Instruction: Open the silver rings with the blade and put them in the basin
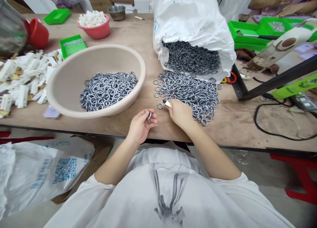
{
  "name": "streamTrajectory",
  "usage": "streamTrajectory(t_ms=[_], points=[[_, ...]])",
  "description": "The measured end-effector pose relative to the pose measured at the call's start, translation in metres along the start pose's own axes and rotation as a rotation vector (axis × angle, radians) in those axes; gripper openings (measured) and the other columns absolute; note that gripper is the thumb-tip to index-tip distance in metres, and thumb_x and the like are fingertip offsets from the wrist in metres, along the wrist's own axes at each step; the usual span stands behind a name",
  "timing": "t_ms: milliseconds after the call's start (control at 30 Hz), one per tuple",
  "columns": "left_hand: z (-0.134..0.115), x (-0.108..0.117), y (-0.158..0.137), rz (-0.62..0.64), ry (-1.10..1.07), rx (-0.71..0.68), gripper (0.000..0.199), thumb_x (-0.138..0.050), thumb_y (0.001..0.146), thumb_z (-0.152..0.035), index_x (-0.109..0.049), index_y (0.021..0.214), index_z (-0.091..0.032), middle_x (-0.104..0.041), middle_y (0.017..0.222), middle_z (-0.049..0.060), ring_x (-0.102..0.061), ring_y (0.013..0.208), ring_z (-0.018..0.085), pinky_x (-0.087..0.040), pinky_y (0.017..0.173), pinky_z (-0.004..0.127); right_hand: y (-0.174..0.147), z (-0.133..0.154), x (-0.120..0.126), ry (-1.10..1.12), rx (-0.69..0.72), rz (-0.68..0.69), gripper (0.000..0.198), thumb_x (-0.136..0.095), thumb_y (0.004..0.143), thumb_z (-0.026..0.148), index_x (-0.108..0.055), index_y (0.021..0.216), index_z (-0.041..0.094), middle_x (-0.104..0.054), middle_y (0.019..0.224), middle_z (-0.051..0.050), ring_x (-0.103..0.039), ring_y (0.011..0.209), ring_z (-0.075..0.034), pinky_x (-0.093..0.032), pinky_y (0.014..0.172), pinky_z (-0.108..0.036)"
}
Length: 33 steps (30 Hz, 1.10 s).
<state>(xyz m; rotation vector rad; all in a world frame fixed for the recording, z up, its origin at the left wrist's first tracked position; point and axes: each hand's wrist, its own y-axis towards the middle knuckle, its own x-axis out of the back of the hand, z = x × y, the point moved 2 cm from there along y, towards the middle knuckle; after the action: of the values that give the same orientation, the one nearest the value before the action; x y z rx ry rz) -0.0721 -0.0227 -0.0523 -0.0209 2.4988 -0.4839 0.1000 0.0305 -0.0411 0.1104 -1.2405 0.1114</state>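
Observation:
Pinched between the thumb and fingers of my left hand [143, 125] is a single grey ring [149, 115]. My right hand [181, 113] is closed around a small knife-like tool [168, 104] with a pale body and a dark tip; most of it is hidden in the fist. That hand rests at the near left edge of a spread pile of grey rings [190, 92]. One loose ring [159, 106] lies on the table just left of the tool's tip. To the left, a large beige basin [71, 66] holds a heap of similar rings [109, 89].
A white sack [188, 19] lies with its mouth toward me, rings spilling out. White plastic pieces [22, 92] cover the table's left side. Behind stand a pink bowl [96, 31] and green trays [71, 46]. At right are a dark metal bar [272, 81], a cable [256, 119] and another person's arms [279, 3].

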Motion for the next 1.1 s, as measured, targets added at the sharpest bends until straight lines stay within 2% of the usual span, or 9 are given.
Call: streamTrajectory(t_ms=[100, 200, 333, 467, 600, 700, 867, 1000, 1100], points=[[0.002, -0.006, 0.003, 0.000, 0.011, 0.068, 0.021, -0.064, 0.084, -0.032, -0.063, 0.091, -0.012, -0.065, 0.075, 0.002, -0.062, 0.056, 0.010, -0.056, 0.054, 0.024, -0.014, -0.002, 0.005, 0.490, 0.043, -0.007, 0.021, -0.048, 0.097, 0.033, -0.056, 0.083, 0.020, -0.063, 0.082, -0.005, -0.056, 0.071, -0.018, -0.037, 0.063, -0.029], [0.012, -0.019, 0.003, 0.071, 0.046, 0.062, 0.031, -0.070, 0.080, -0.041, -0.062, 0.091, -0.014, -0.063, 0.076, 0.000, -0.058, 0.053, 0.008, -0.048, 0.044, 0.019, -0.030, 0.007, 0.003, 1.092, 0.029, 0.113, 0.036, -0.050, 0.094, 0.054, -0.050, 0.078, 0.022, -0.049, 0.065, 0.003, -0.040, 0.051, -0.011, -0.032, 0.050, -0.026], [0.029, -0.037, 0.003, 0.136, 0.120, -0.039, 0.047, -0.077, 0.073, -0.056, -0.054, 0.089, -0.019, -0.053, 0.065, -0.006, -0.049, 0.047, 0.006, -0.034, 0.038, 0.015, -0.043, 0.023, -0.007, 1.409, -0.065, 0.120, 0.047, -0.063, 0.079, 0.068, -0.047, 0.078, 0.024, -0.044, 0.061, 0.007, -0.039, 0.045, -0.009, -0.034, 0.042, -0.025], [0.033, -0.040, 0.003, 0.119, 0.248, -0.203, 0.051, -0.071, 0.075, -0.065, -0.053, 0.086, -0.019, -0.051, 0.063, -0.006, -0.046, 0.048, 0.006, -0.035, 0.041, 0.017, -0.047, 0.026, -0.016, 1.299, -0.083, -0.055, 0.037, -0.058, 0.089, 0.058, -0.046, 0.079, 0.025, -0.047, 0.064, 0.005, -0.047, 0.053, -0.012, -0.043, 0.049, -0.026], [0.026, -0.038, 0.001, 0.112, 0.354, -0.289, 0.049, -0.067, 0.079, -0.064, -0.052, 0.074, -0.018, -0.049, 0.060, -0.005, -0.043, 0.049, 0.006, -0.037, 0.044, 0.018, -0.050, 0.018, -0.012, 1.121, -0.025, -0.283, 0.020, -0.057, 0.092, 0.043, -0.055, 0.096, 0.024, -0.059, 0.084, 0.000, -0.057, 0.075, -0.015, -0.048, 0.069, -0.028], [0.023, -0.038, 0.000, 0.142, 0.334, -0.249, 0.048, -0.067, 0.080, -0.063, -0.051, 0.073, -0.018, -0.048, 0.059, -0.005, -0.040, 0.046, 0.006, -0.033, 0.040, 0.018, -0.051, 0.014, -0.007, 1.148, 0.033, -0.219, 0.026, -0.055, 0.093, 0.046, -0.059, 0.103, 0.023, -0.063, 0.090, -0.003, -0.061, 0.080, -0.016, -0.050, 0.073, -0.030], [0.028, -0.040, 0.000, 0.179, 0.247, -0.142, 0.047, -0.067, 0.079, -0.062, -0.051, 0.075, -0.018, -0.047, 0.055, -0.006, -0.038, 0.042, 0.005, -0.028, 0.037, 0.018, -0.052, 0.014, -0.007, 1.211, 0.097, -0.093, 0.029, -0.064, 0.089, 0.048, -0.061, 0.103, 0.023, -0.062, 0.076, 0.002, -0.058, 0.061, -0.014, -0.049, 0.061, -0.030], [0.029, -0.039, 0.000, 0.181, 0.180, -0.105, 0.044, -0.067, 0.080, -0.058, -0.051, 0.075, -0.018, -0.045, 0.055, -0.006, -0.035, 0.043, 0.005, -0.026, 0.036, 0.017, -0.054, 0.008, -0.006, 1.039, 0.153, -0.200, 0.028, -0.058, 0.093, 0.048, -0.062, 0.104, 0.023, -0.065, 0.083, -0.001, -0.060, 0.071, -0.015, -0.047, 0.067, -0.030], [0.026, -0.037, -0.001, 0.172, 0.151, -0.132, 0.044, -0.067, 0.082, -0.056, -0.048, 0.071, -0.018, -0.043, 0.055, -0.006, -0.034, 0.044, 0.005, -0.026, 0.037, 0.015, -0.059, 0.004, 0.002, 0.793, 0.261, -0.263, 0.027, -0.054, 0.096, 0.046, -0.063, 0.089, 0.021, -0.061, 0.073, 0.000, -0.055, 0.067, -0.014, -0.040, 0.064, -0.028]])
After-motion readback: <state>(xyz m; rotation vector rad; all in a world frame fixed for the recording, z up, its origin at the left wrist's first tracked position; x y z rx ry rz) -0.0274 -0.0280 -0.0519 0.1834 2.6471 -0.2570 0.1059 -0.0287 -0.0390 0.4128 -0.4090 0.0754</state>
